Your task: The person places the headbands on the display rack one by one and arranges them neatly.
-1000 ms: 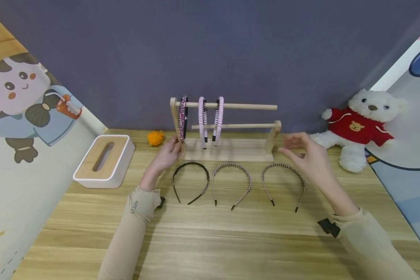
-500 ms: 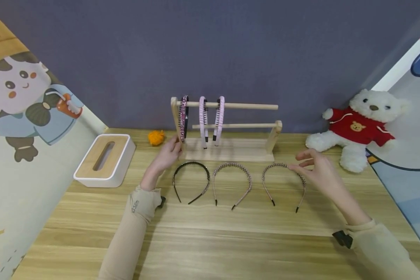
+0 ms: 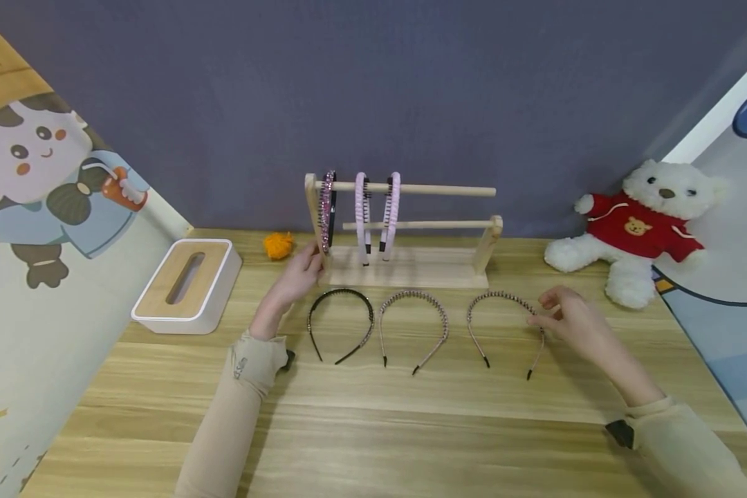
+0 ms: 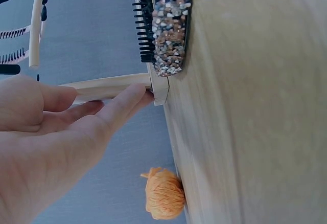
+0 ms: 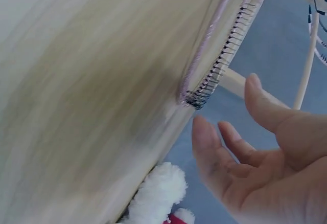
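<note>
My left hand [image 3: 297, 271] holds the left upright of a wooden headband rack [image 3: 404, 275] near its base; in the left wrist view thumb and fingers lie on either side of the wood. On the rack's upper rod hang a glittery pink headband [image 3: 326, 214] and two pale pink ones, the left pale pink headband [image 3: 360, 221] and the right pale pink headband [image 3: 391, 214]. My right hand [image 3: 575, 325] is over the right side of a beaded headband [image 3: 501, 294] on the table. In the right wrist view its thumb and fingers are spread apart around nothing.
A beaded pink headband [image 3: 413, 293] and a black headband [image 3: 341, 290] lie in front of the rack. A tissue box [image 3: 152, 280] and an orange yarn ball [image 3: 277, 245] are at the left. A white teddy bear [image 3: 635, 228] in red sits back right, against the wall.
My right hand has come down and toward me, from beside the rack's right end to the right side of the rightmost headband. The left hand stays at the rack.
</note>
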A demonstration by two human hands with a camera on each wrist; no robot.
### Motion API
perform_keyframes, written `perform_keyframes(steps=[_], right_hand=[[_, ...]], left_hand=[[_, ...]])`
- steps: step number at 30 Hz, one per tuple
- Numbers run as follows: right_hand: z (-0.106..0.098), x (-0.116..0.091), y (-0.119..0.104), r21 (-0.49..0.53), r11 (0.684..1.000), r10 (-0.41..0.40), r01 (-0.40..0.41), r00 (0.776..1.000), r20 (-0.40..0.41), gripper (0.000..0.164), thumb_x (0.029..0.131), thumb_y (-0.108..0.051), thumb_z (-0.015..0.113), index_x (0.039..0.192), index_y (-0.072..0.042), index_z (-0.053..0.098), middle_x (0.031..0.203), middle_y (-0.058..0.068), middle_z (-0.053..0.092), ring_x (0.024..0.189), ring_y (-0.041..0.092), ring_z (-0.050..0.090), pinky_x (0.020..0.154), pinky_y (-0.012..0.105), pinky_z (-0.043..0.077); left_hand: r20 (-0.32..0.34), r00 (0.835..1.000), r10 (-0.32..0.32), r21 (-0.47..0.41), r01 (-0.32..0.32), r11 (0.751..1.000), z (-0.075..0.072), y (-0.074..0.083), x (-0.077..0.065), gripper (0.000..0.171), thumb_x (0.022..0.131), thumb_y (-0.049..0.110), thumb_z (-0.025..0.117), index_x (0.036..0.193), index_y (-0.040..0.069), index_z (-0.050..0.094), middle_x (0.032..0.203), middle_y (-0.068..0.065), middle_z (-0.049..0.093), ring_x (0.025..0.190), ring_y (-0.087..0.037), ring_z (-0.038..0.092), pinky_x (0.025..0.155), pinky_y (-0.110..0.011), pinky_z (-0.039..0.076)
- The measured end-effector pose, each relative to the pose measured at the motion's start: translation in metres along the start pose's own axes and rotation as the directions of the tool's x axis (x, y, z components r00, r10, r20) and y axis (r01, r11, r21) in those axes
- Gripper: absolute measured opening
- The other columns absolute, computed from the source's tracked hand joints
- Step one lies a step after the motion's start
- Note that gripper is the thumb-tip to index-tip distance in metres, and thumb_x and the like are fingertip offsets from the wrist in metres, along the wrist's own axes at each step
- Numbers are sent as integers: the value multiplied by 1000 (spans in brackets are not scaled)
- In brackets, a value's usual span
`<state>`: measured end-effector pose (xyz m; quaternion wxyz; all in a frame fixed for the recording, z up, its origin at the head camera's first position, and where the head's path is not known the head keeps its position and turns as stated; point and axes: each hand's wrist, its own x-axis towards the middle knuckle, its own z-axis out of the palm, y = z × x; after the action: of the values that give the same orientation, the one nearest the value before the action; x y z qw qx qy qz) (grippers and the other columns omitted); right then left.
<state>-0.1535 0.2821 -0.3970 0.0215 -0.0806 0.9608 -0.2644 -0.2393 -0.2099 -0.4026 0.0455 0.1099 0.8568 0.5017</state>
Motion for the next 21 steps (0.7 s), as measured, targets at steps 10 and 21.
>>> perform_keyframes(steps=[10,21], right_hand=[[2,-2,12,2,1000,10,-11,993,117,44,100,-15,78,117,19,55,104,30,66,86,37,70,68,43,59],[2,1,12,-23,1000,12,-10,993,119,37,104,-17,74,110,15,56,90,17,65,70,19,62,65,38,52]], left_hand=[[-3,1000,-3,-2,3,1000,0,0,0,36,117,11,34,142,-10,51,91,-21,54,70,-15,41,61,-25,37],[3,1000,-7,-4,7,1000,0,-2,1,38,117,11,34,144,-10,49,90,-18,53,71,-14,42,61,-25,38]])
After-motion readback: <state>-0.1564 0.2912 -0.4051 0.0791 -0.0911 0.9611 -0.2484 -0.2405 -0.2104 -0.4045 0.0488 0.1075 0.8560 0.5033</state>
